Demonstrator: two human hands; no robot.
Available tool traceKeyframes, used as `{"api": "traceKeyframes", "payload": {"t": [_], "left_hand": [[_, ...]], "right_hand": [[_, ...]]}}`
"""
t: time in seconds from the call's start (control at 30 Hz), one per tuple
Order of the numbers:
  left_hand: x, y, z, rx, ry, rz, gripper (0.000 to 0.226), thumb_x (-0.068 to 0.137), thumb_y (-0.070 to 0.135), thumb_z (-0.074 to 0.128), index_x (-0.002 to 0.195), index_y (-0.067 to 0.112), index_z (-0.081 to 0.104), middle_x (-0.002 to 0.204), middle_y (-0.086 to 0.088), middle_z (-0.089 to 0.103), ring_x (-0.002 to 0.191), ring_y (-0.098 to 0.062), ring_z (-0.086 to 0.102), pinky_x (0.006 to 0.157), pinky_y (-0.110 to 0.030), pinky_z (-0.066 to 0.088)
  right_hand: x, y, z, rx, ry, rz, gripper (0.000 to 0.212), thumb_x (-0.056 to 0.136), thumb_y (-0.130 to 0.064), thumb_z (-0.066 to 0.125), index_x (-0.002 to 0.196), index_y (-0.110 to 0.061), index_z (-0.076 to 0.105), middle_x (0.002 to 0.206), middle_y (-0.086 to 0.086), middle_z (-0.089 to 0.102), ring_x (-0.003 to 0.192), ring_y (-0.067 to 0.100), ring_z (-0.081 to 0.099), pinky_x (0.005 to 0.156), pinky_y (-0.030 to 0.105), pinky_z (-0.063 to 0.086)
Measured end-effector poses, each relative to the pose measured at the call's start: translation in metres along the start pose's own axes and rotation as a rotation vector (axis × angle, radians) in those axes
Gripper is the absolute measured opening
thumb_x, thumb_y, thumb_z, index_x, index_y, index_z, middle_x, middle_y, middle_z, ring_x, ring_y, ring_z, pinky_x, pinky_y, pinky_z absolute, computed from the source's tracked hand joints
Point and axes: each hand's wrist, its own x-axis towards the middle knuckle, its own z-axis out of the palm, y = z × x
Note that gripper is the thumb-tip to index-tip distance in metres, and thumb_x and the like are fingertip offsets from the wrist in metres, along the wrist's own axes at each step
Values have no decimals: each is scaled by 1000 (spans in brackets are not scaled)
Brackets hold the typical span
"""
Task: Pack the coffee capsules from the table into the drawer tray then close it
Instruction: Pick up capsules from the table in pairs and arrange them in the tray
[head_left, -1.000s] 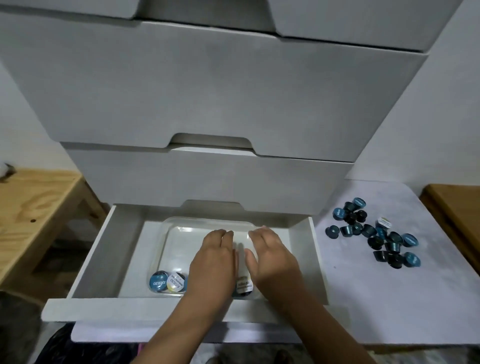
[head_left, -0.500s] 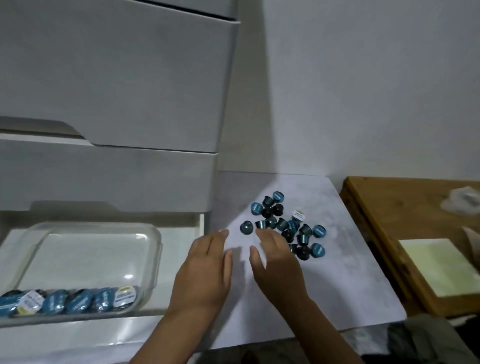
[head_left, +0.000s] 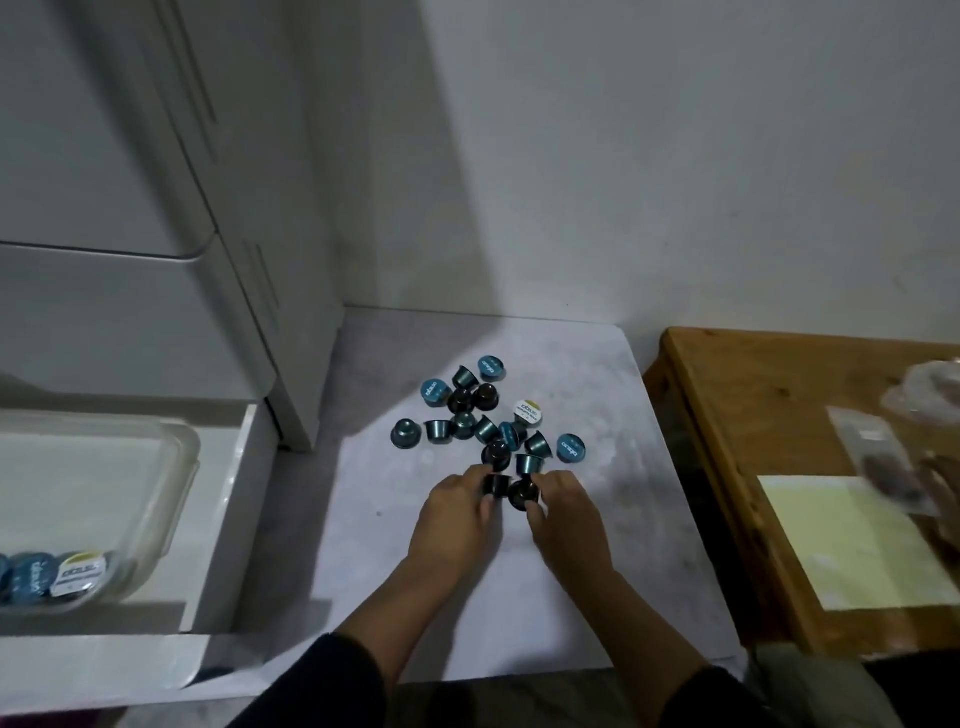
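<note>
Both hands are working at the near edge of the capsule pile (head_left: 480, 423), which is lying loose on the pale surface (head_left: 613, 545) to the right of the open drawer (head_left: 228, 525). The left hand (head_left: 454, 519) is pinching a dark capsule (head_left: 495, 485) at the pile's near side, its fingers (head_left: 475, 475) curled round it. The right hand (head_left: 569, 519) is gripping another dark capsule (head_left: 521, 493) just beside the first, so each hand seems to be taking one at a time from the nearest spot, likely to save reaching across the heap.

The capsules in the pile are lying every way: some on their sides, some dome up, a few foil up. The foil-up ones are showing a blue lid with a short white word I cannot read for certain; one white-and-yellow lid (head_left: 528, 413) at the pile's right is carrying the same style of print.

Left of the pile, the clear tray (head_left: 176, 467) is sitting inside the drawer, and a row of packed capsules (head_left: 52, 577) is standing foil up along its near wall, probably set that way to fill the tray in neat rows. Most of the tray is bare, so the packing looks to be at an early stage, and the drawer is not yet closed.
</note>
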Motion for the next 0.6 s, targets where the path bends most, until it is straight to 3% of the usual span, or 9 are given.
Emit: {"api": "traceKeyframes", "payload": {"t": [0.1,0.2,0.4,0.53,0.6], "left_hand": [[18,-1,11,5,1,-20,41,92,17,47,131,29,48,100,-10,62,96,-24,58,79,-23,40],[24,-5,19,-17,13,-32,40,91,14,49,128,27,54,98,-8,64,92,-21,60,78,-19,39],[21,-10,22,-190,75,-90,26,89,10,53,106,21,69,99,1,71,93,-13,64,85,-16,44],[18,-15,25,-332,118,-182,22,87,7,55,93,19,74,90,4,74,88,-7,66,74,-4,43],[15,-15,26,-391,137,-207,24,87,4,56,91,18,74,87,6,73,86,-4,66,70,1,43]], "right_hand": [[8,3,6,19,-14,-32,13,84,-11,58,94,-4,62,94,14,60,85,30,57,68,34,46],[13,5,13,46,-44,-46,17,85,-11,57,99,-6,64,97,13,59,87,30,56,69,34,47],[12,5,21,87,-60,-30,20,81,-5,59,100,-6,65,102,15,58,87,31,58,72,34,47],[10,5,23,100,-53,-3,19,80,-5,62,99,-7,63,100,15,59,93,34,56,75,37,47],[8,4,22,111,-58,3,19,82,-6,61,101,-8,62,103,13,59,95,31,55,74,31,42]]}}
